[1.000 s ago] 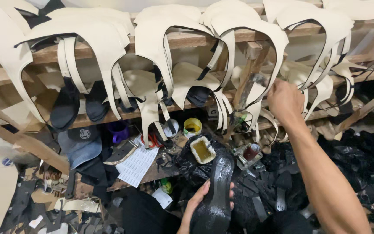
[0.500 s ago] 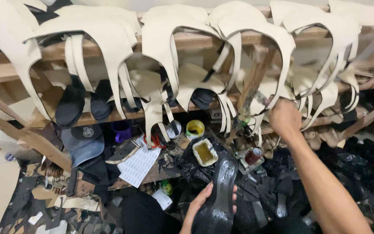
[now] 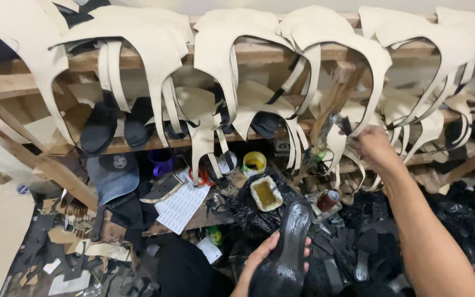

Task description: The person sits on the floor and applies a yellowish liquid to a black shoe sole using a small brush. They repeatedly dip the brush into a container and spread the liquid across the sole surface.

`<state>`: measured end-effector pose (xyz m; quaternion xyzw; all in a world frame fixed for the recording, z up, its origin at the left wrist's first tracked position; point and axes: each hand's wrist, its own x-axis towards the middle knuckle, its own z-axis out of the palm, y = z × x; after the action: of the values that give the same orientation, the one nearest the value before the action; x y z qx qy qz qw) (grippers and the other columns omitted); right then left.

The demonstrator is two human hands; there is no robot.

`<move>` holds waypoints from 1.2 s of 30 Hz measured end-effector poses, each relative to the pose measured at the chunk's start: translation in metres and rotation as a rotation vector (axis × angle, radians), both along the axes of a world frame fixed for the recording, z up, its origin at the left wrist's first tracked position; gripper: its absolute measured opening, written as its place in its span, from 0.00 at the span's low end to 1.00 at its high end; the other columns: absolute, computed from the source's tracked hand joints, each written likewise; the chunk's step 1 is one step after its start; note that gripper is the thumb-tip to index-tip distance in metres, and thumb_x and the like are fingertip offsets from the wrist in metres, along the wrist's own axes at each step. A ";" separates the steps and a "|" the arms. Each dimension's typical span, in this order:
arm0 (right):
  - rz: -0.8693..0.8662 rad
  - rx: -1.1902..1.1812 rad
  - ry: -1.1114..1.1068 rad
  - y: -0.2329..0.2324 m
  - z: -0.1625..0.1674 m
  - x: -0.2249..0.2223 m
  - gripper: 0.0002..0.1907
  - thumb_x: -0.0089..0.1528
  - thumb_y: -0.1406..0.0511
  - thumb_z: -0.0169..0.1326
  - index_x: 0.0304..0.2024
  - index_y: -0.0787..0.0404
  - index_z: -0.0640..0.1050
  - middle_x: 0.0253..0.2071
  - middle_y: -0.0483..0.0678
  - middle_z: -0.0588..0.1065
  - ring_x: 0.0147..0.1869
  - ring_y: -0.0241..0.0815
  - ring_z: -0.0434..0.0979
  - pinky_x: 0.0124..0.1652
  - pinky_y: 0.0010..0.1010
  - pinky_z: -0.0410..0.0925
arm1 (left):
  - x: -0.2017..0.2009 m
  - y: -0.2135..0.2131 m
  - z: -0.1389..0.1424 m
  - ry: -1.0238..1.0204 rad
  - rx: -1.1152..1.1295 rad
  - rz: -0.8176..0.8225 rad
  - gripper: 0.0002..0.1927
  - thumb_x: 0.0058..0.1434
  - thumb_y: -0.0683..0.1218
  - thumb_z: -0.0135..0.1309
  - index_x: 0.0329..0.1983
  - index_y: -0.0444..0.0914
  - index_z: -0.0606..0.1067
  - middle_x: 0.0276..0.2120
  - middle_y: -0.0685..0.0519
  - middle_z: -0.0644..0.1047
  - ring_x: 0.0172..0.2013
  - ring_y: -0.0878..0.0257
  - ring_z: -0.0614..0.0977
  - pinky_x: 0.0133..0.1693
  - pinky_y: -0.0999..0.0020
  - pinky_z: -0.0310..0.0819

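My left hand (image 3: 264, 258) holds a glossy black shoe sole (image 3: 287, 253) from below, its toe pointing up toward a small rectangular tub of yellowish glue (image 3: 265, 192). My right hand (image 3: 370, 144) is raised at the right, closed on a small dark brush (image 3: 341, 123) whose tip points up and left, near the hanging cream leather uppers (image 3: 325, 49). A small red-rimmed tin (image 3: 328, 200) stands just right of the sole's toe.
Cream shoe uppers hang over a wooden rack (image 3: 259, 55). Black soles (image 3: 99, 129) lie on a lower shelf. A round yellow glue pot (image 3: 254, 162), purple cup (image 3: 161, 161), grey cap (image 3: 112, 177), red scissors (image 3: 202, 177) and printed paper (image 3: 182, 204) crowd the bench, with black scraps at right.
My right hand has dropped lower and moved right with the brush. The sole in my left hand has stayed about where it was.
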<state>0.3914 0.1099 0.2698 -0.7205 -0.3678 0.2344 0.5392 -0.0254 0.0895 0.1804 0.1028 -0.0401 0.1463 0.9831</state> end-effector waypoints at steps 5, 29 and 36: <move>-0.126 -0.132 -0.313 -0.003 -0.008 -0.026 0.19 0.73 0.56 0.48 0.45 0.62 0.83 0.23 0.43 0.71 0.26 0.32 0.65 0.29 0.26 0.59 | -0.009 -0.014 0.030 0.004 -0.043 0.053 0.27 0.72 0.51 0.46 0.68 0.30 0.63 0.56 0.38 0.75 0.50 0.53 0.82 0.52 0.57 0.80; -0.283 -0.014 0.371 -0.089 -0.221 -0.186 0.19 0.67 0.63 0.55 0.59 0.63 0.74 0.30 0.43 0.75 0.28 0.32 0.68 0.27 0.25 0.61 | -0.061 -0.004 -0.028 0.166 -0.281 0.267 0.27 0.71 0.51 0.47 0.60 0.22 0.69 0.48 0.35 0.78 0.46 0.50 0.84 0.51 0.58 0.81; -0.131 0.117 0.767 -0.111 -0.220 -0.205 0.22 0.65 0.68 0.53 0.61 0.67 0.71 0.34 0.46 0.74 0.29 0.34 0.71 0.26 0.26 0.62 | -0.043 -0.011 -0.035 0.294 -0.253 0.207 0.26 0.70 0.52 0.48 0.57 0.24 0.72 0.46 0.39 0.80 0.43 0.53 0.84 0.49 0.60 0.82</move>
<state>0.1867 -0.0013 0.0499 -0.5708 -0.1057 0.4303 0.6913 -0.0683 0.0781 0.1458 0.0025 0.1332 0.2336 0.9632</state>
